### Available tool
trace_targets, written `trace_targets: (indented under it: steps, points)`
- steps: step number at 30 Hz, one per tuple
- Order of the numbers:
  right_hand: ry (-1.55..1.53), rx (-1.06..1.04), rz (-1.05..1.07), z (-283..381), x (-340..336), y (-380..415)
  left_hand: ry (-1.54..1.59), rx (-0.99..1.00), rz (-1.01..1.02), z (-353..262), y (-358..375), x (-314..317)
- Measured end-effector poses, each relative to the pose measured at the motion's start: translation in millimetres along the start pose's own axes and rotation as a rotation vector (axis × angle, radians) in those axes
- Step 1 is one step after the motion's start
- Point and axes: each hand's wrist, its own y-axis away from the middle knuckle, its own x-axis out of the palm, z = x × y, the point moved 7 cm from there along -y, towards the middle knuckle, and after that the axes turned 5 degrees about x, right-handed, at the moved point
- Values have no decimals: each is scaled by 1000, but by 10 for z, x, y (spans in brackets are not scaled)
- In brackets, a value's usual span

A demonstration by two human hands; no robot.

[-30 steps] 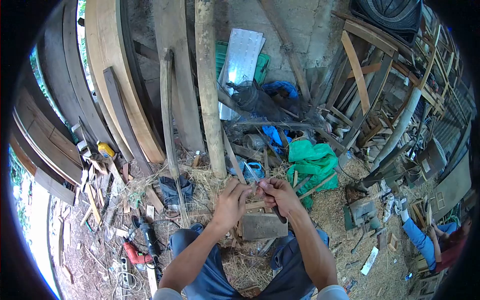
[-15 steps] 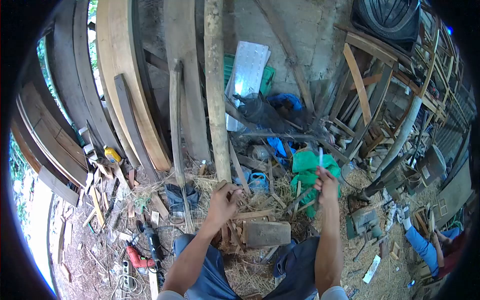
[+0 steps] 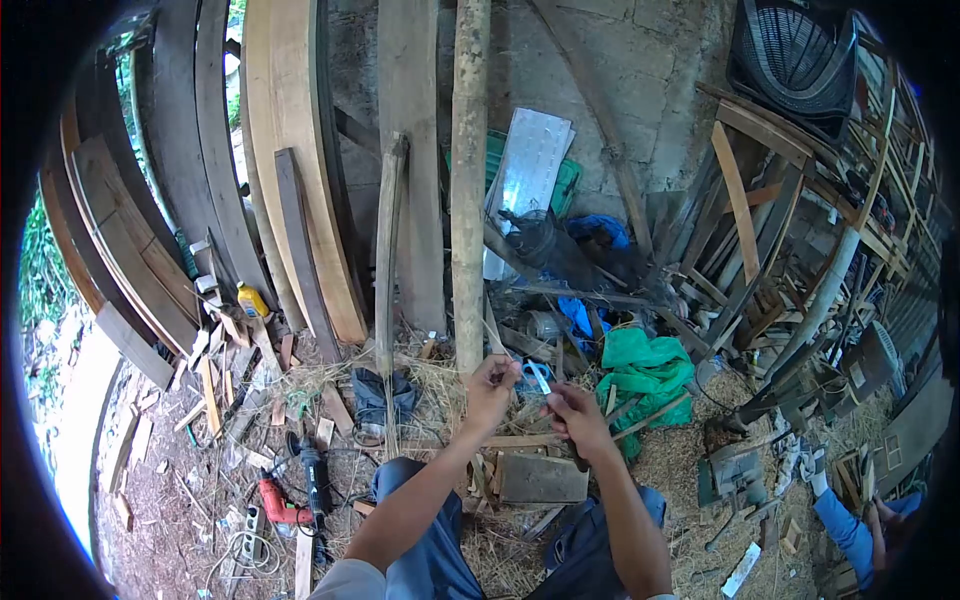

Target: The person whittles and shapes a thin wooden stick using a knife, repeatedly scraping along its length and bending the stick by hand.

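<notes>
Head view: R hand (image 3: pixel 582 418) is closing tight round the knife (image 3: pixel 541 379), w/ its long side slanting up & left, its tip pointing away from the person. L hand (image 3: pixel 487 400) is curling its fingers just left of the blade, w/ a small gap btwn; can't tell if it's pinching anything. R hand is nearer, as it's holding the knife. The wood block (image 3: pixel 545 478) is sitting below, btwn the knees (image 3: pixel 400 480)

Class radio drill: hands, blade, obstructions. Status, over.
Right hand gripping knife, blade outward. Left hand beside it, fingers curled, contents unclear. Wooden block between knees, nothing blocking blade.
</notes>
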Motion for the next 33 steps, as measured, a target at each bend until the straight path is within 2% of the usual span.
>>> trace_targets:
  steps: [2,4,5,7,8,10,12,14,16,19,20,22,25,26,28,29,31,32,33]
  points:
    - [16,20,-28,-133,-73,-69,13,-26,10,29,35,28]
    - [237,-48,-27,-98,-83,-68,30,-17,50,32,44,61]
    - [233,-46,-30,-103,-106,-65,30,-21,54,38,52,58]
    - [360,-218,-131,48,-183,-26,101,-13,72,22,58,49]
    - [356,-216,-139,8,-240,-55,101,-17,80,8,39,24]
    - [650,-463,-339,155,-341,-23,13,9,36,-80,-36,-116]
    - [716,-430,-406,247,-400,42,-5,20,24,-216,-71,-212]
    - [770,-463,-520,366,-452,108,106,-69,-29,-289,-85,-300]
    - [774,-518,-545,444,-503,137,121,-97,-4,-278,-104,-376]
    - [793,-691,-683,577,-668,196,-149,-311,368,-71,-6,-304]
    - [793,-687,-692,559,-712,191,-149,-314,377,-40,54,-282]
    - [786,-767,-676,639,-689,252,-522,-186,750,3,303,-19]
    - [801,-821,-608,641,-620,251,-537,-160,827,-16,515,213]
    - [803,-822,-603,639,-606,257,-536,-161,822,-11,499,222]
    - [820,-776,-774,753,-583,403,-433,-246,641,26,360,141]
    - [820,-778,-768,778,-562,427,-434,-246,635,71,311,102]
    - [601,-615,-844,757,-715,434,-451,-153,405,22,118,-67]
    - [605,-620,-844,662,-750,354,-447,-149,403,39,130,-70]
    - [463,-627,-621,447,-749,135,-529,-5,378,-155,138,-20]
